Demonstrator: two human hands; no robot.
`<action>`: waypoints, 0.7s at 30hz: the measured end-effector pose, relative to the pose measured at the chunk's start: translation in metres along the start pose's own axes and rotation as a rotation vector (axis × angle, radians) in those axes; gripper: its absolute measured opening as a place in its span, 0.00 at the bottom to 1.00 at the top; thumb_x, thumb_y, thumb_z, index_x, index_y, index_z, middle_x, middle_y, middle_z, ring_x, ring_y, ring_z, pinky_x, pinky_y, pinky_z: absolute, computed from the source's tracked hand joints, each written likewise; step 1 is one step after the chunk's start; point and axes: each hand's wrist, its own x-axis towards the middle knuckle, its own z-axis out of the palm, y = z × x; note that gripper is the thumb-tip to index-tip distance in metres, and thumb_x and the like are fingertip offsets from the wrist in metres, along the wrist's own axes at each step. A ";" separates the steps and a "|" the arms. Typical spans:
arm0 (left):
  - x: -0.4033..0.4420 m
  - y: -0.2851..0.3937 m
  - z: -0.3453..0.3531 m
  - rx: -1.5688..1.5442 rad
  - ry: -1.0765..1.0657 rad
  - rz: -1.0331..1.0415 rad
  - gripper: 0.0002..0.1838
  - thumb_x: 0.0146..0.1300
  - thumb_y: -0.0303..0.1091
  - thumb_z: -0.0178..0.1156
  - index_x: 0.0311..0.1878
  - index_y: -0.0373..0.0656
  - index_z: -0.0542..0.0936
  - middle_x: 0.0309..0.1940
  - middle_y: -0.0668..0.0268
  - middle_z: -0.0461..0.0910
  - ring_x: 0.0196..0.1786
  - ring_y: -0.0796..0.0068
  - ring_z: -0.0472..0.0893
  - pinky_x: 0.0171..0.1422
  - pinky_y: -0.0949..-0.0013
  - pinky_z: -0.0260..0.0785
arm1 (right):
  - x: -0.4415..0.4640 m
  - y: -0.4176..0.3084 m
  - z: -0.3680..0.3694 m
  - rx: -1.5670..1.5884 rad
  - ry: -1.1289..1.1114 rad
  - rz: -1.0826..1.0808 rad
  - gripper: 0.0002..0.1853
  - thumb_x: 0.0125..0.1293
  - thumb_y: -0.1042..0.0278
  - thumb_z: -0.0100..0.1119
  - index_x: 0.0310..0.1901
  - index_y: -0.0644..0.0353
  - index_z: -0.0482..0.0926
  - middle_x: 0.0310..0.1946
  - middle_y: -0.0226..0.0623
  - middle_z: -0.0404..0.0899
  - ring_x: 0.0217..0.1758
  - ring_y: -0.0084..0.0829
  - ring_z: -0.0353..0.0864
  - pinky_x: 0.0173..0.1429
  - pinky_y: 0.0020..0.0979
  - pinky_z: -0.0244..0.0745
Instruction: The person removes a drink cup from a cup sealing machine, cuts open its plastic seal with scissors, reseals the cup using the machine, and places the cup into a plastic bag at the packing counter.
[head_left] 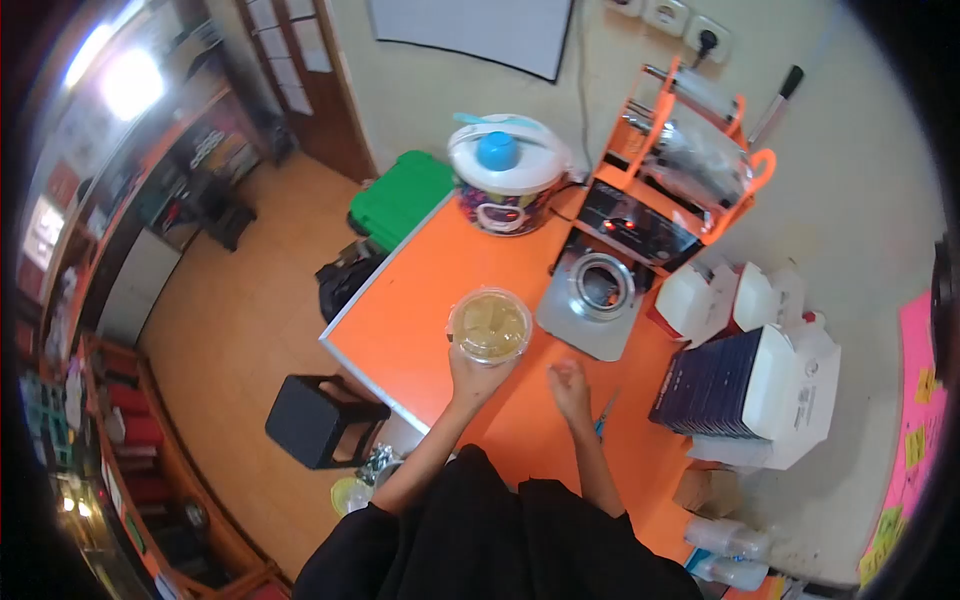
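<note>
My left hand (pixel 478 378) is wrapped round the near side of a clear plastic cup (pixel 490 326) and holds it over the orange table (pixel 400 310). Pale yellow-green liquid, with what look like ice pieces, fills the cup; whether its top is covered I cannot tell. To the right of the cup, my right hand (pixel 570 392) hovers with its fingers curled in, and I see nothing in it. Just beyond that hand stands an orange cup sealing machine (pixel 650 200), its round metal cup holder (pixel 602 287) facing up and red digits lit on its panel.
A white-lidded bucket (pixel 508 175) stands at the table's back left, beside a green box (pixel 402 198). Stacked dark food boxes (pixel 708 385) and open white cartons (pixel 690 300) line the right side. A black stool (pixel 318 420) stands left of the table; plastic cups (pixel 728 540) lie lower right.
</note>
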 end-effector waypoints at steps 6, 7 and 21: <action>-0.036 0.022 -0.044 -0.199 0.037 -0.184 0.28 0.47 0.35 0.76 0.50 0.35 0.76 0.47 0.60 0.80 0.50 0.70 0.80 0.57 0.66 0.72 | 0.005 -0.044 0.005 0.169 -0.216 0.075 0.21 0.68 0.60 0.58 0.55 0.68 0.75 0.42 0.42 0.82 0.43 0.29 0.82 0.50 0.31 0.75; -0.046 0.029 -0.053 -0.168 0.023 -0.143 0.29 0.47 0.36 0.76 0.51 0.35 0.75 0.47 0.61 0.80 0.51 0.70 0.80 0.58 0.65 0.72 | -0.004 -0.063 0.004 0.156 -0.377 0.072 0.22 0.68 0.61 0.58 0.58 0.68 0.73 0.44 0.42 0.82 0.46 0.30 0.82 0.52 0.32 0.75; -0.294 0.098 -0.167 0.372 0.357 0.045 0.61 0.41 0.37 0.78 0.64 0.42 0.37 0.61 0.51 0.57 0.64 0.60 0.70 0.70 0.59 0.61 | -0.270 -0.190 0.068 0.246 -1.512 -0.415 0.41 0.40 0.72 0.80 0.59 0.63 0.69 0.53 0.38 0.76 0.58 0.29 0.74 0.64 0.33 0.69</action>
